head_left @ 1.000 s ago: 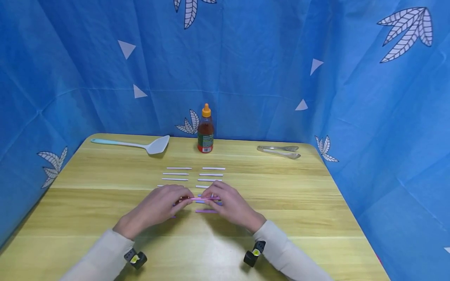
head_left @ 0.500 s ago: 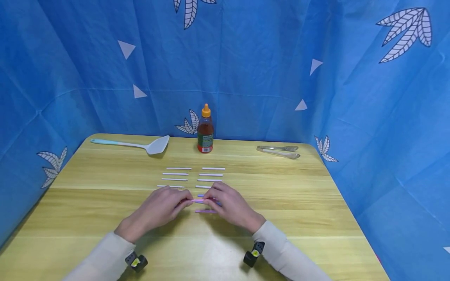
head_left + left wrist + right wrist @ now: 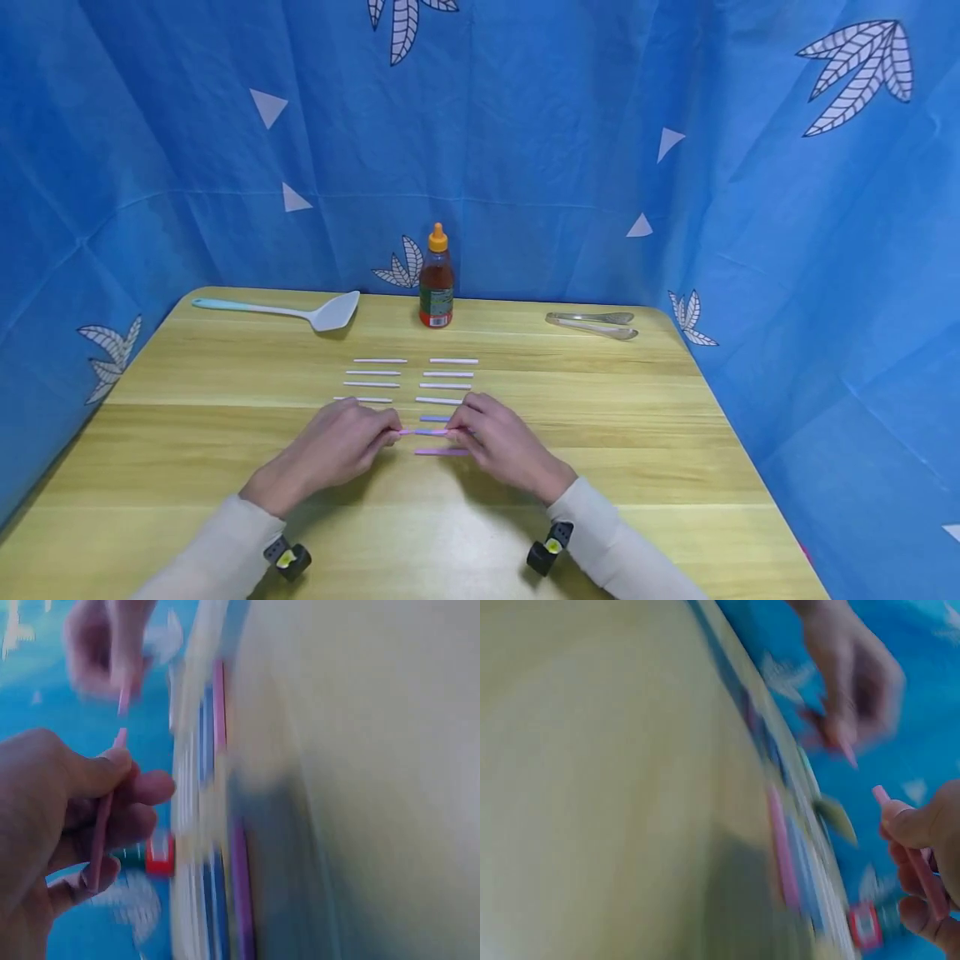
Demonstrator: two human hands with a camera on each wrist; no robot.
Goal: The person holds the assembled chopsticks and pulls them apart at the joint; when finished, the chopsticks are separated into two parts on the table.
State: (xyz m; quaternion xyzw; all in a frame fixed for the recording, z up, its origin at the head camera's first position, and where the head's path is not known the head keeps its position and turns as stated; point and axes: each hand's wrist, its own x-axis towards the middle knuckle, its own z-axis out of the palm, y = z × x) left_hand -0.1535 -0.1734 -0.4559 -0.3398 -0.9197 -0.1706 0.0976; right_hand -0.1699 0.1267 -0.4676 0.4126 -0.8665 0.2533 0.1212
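Note:
Near the middle of the table both hands hold slim pink pieces, end to end with a gap between them. My left hand (image 3: pixel 337 446) pinches a pink stick (image 3: pixel 101 832) between thumb and fingers. My right hand (image 3: pixel 506 442) grips a pink tube (image 3: pixel 928 881) in the same way. Below and beyond the hands lie two columns of similar pieces. The left column has thin whitish sticks (image 3: pixel 372 384), its nearer ones hidden by my left hand. In the right column are white tubes (image 3: pixel 446 386), blue ones (image 3: pixel 433 418) and a purple one (image 3: pixel 441 452).
At the back of the wooden table (image 3: pixel 420 533) stand a sauce bottle (image 3: pixel 437 292) with an orange cap, a white spatula (image 3: pixel 330 313) with a pale blue handle at left, and metal tongs (image 3: pixel 592 324) at right. A blue patterned curtain (image 3: pixel 525 150) surrounds the table.
The pink pieces, one line between the hands a second ago, are now apart. My right hand has moved slightly right and my left hand slightly left.

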